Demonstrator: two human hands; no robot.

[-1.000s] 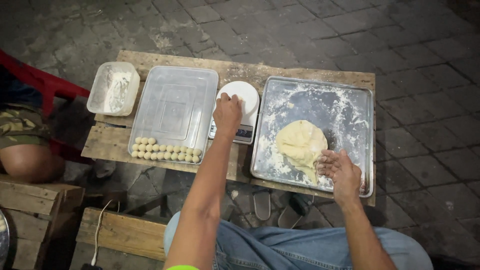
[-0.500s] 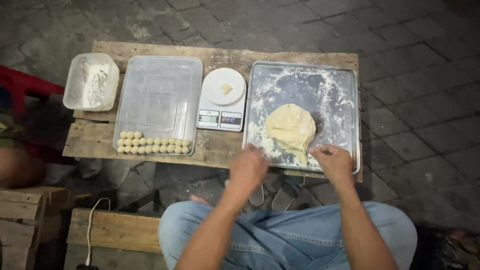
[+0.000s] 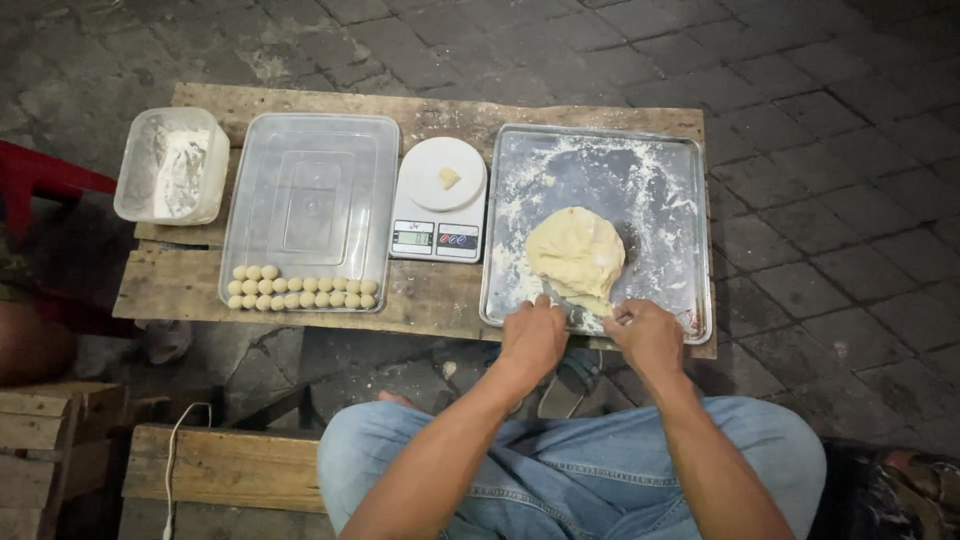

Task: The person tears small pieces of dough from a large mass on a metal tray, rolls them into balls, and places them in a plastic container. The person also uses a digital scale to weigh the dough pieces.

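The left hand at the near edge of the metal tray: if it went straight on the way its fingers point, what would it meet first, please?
Most likely the lump of dough. The left hand points away from the person across the floured tray, and the dough's near edge lies just ahead of its fingertips, perhaps already touching.

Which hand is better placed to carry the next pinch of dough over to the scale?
Probably the left hand: it sits at the near edge of the dough on the side toward the scale. The right hand lies farther away and would have to cross over.

Both forearms reach forward, left hand [image 3: 533, 336] and right hand [image 3: 647, 335] side by side, fingers curled downward.
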